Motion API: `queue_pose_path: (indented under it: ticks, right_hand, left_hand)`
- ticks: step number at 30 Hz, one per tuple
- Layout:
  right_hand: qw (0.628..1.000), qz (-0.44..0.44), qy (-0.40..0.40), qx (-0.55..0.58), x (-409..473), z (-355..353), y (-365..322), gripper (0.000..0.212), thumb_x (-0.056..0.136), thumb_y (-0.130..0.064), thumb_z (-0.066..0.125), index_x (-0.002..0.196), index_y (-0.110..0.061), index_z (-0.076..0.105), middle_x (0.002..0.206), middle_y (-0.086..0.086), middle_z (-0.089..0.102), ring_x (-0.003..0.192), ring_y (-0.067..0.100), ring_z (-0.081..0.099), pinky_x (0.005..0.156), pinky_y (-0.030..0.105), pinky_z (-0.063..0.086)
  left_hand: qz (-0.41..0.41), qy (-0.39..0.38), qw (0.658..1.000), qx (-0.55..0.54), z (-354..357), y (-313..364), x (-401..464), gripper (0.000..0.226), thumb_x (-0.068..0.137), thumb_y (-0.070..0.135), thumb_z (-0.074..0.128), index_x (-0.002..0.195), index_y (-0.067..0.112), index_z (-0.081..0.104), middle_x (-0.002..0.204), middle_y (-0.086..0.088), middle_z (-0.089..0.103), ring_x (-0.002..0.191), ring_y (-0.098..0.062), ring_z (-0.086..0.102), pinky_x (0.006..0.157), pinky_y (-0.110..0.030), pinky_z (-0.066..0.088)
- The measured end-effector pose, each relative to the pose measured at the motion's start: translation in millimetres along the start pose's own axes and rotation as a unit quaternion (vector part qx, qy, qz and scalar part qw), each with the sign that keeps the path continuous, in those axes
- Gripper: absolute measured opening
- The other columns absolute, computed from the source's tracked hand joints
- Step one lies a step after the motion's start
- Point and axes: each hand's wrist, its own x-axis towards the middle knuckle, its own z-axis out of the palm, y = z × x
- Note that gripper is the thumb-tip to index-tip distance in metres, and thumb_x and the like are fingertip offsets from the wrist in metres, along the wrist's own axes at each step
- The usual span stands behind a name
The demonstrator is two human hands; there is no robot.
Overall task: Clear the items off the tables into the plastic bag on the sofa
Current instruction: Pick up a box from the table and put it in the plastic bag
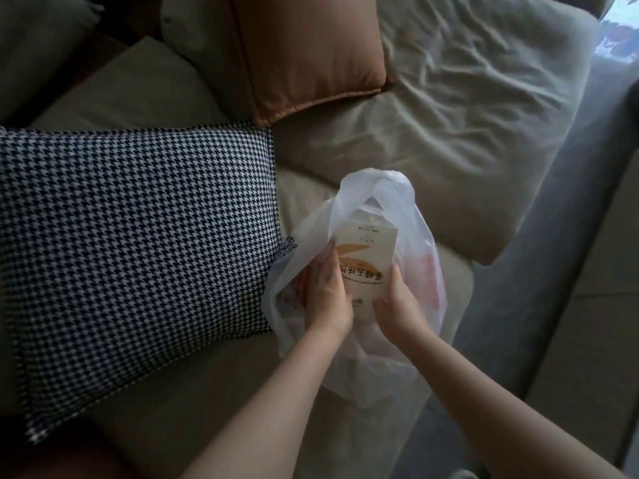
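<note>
Holding a cream box w/ orange print, both hands work at the mouth of the plastic bag on the sofa. Left hand grips the box's left edge, fingers lying along it, w/ bag film bunched at that side. Right hand pinches the box's near right corner, thumb on the printed face. Box sits partly inside the bag, far end under the handle loop. Bag is translucent white; something red-orange shows thru its right side, can't tell what. Bag lies on the seat cushion, touching the houndstooth pillow to its left. An orange pillow sits farther back, a wrinkled beige cushion far right.
</note>
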Motion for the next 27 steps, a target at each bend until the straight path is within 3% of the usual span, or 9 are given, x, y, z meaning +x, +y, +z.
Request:
queue_pose_path:
  ticks: [2, 4, 6, 8, 11, 14, 20, 24, 27]
  right_hand:
    - [0.998, -0.034, -0.007, -0.045, 2.1, -1.8, 2.9, 0.062, 0.09, -0.003, 0.039, 0.146, -0.019, 0.018, 0.122, -0.013, 0.042, 0.114, 0.011, 0.049, 0.088, 0.024, 0.045]
    - [0.989, -0.05, -0.03, -0.137, 6.2, -6.1, 6.6, 0.065, 0.089, -0.005, 0.042, 0.147, -0.02, 0.017, 0.134, -0.004, 0.048, 0.118, 0.019, 0.051, 0.094, 0.034, 0.048]
    - [0.956, -0.085, -0.035, -0.278, 9.1, -14.6, 7.6, 0.053, 0.089, -0.007, 0.046, 0.14, -0.018, 0.036, 0.134, 0.004, 0.05, 0.119, 0.025, 0.049, 0.102, 0.039, 0.041]
    - [0.915, -0.16, 0.011, -0.371, 11.1, -25.6, 7.2, 0.04, 0.087, -0.012, 0.051, 0.127, -0.015, 0.053, 0.132, 0.005, 0.051, 0.121, 0.03, 0.045, 0.109, 0.041, 0.028]
    - [0.894, -0.176, 0.05, -0.41, 10.0, -37.1, 9.4, 0.04, 0.088, -0.021, 0.055, 0.128, -0.02, 0.052, 0.15, 0.007, 0.033, 0.142, 0.031, 0.021, 0.109, 0.041, 0.024]
    - [0.893, -0.169, 0.032, -0.416, 6.4, -34.9, 23.1, 0.048, 0.093, -0.027, 0.049, 0.14, -0.027, 0.037, 0.159, 0.008, 0.012, 0.147, 0.03, -0.004, 0.117, 0.046, 0.006]
    - [0.876, -0.203, 0.011, -0.437, -2.7, -15.1, 39.9, 0.078, 0.086, -0.036, 0.06, 0.15, -0.02, 0.019, 0.156, 0.002, 0.025, 0.147, 0.028, 0.009, 0.116, 0.05, -0.001]
    - [0.857, -0.24, 0.046, -0.454, 4.3, -10.2, 32.9, 0.083, 0.069, -0.038, 0.077, 0.14, -0.013, 0.043, 0.144, 0.009, 0.045, 0.141, 0.033, 0.028, 0.117, 0.055, 0.004]
    - [0.817, -0.305, 0.056, -0.485, 15.3, -8.0, 29.8, 0.078, 0.056, -0.038, 0.083, 0.125, -0.008, 0.06, 0.132, 0.013, 0.057, 0.132, 0.036, 0.042, 0.107, 0.059, 0.013]
  left_hand:
    - [0.045, 0.01, 0.997, 0.056, 4.2, -2.9, -3.2, 0.082, 0.091, 0.013, 0.056, 0.153, 0.019, 0.002, 0.16, -0.01, 0.003, 0.148, -0.027, 0.008, 0.12, -0.042, 0.017]
    - [0.069, 0.0, 0.989, 0.129, 2.2, -0.4, -9.1, 0.073, 0.094, 0.011, 0.049, 0.152, 0.025, 0.008, 0.16, -0.013, -0.003, 0.148, -0.031, 0.001, 0.121, -0.043, 0.014]
    - [0.095, -0.026, 0.972, 0.211, -2.1, 4.4, -13.8, 0.073, 0.095, 0.007, 0.043, 0.152, 0.032, 0.005, 0.16, -0.01, -0.013, 0.148, -0.03, -0.009, 0.122, -0.044, 0.008]
    - [0.136, -0.044, 0.949, 0.28, -5.0, 7.7, -13.8, 0.08, 0.095, 0.012, 0.048, 0.151, 0.034, -0.005, 0.159, -0.007, -0.02, 0.147, -0.029, -0.016, 0.12, -0.044, -0.002]
    - [0.172, -0.069, 0.915, 0.358, -4.8, 7.9, -5.9, 0.088, 0.093, 0.018, 0.053, 0.15, 0.031, -0.013, 0.158, -0.01, -0.021, 0.146, -0.032, -0.019, 0.117, -0.048, -0.01]
    - [0.177, -0.084, 0.895, 0.402, -4.0, 12.1, 1.9, 0.091, 0.092, 0.009, 0.052, 0.149, 0.029, -0.016, 0.158, -0.01, -0.022, 0.146, -0.032, -0.019, 0.116, -0.051, -0.01]
    - [0.182, -0.079, 0.884, 0.424, -3.0, 13.3, 5.6, 0.075, 0.098, 0.01, 0.04, 0.151, 0.021, -0.012, 0.158, -0.012, -0.019, 0.147, -0.03, -0.015, 0.12, -0.05, -0.003]
    - [0.163, -0.007, 0.905, 0.393, -1.5, 8.5, 2.4, 0.071, 0.099, 0.014, 0.042, 0.152, 0.015, -0.006, 0.16, -0.013, -0.005, 0.148, -0.03, -0.004, 0.119, -0.05, -0.001]
    - [0.154, 0.082, 0.917, 0.358, 0.5, 4.3, -5.5, 0.081, 0.078, 0.03, 0.076, 0.146, 0.016, 0.034, 0.151, -0.012, 0.037, 0.142, -0.03, 0.031, 0.115, -0.05, 0.022]
